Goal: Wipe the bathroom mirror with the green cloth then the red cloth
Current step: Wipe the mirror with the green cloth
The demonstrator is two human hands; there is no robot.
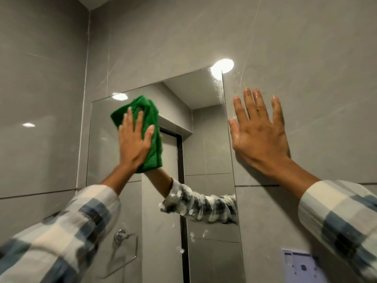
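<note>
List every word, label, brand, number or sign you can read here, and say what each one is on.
No text here can be read.
White sticker or panel on the tiled wall, low at the right: it carries dark printed marks, too blurred to read.
Green cloth, mirror and checked sleeves: no lettering shows.

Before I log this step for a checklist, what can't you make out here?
- Head view: red cloth not in frame.
- mirror bottom edge cut off by the frame.
- Glass under the green cloth: covered by it and the left hand.
- Paper on the wall: blurred print.
</note>
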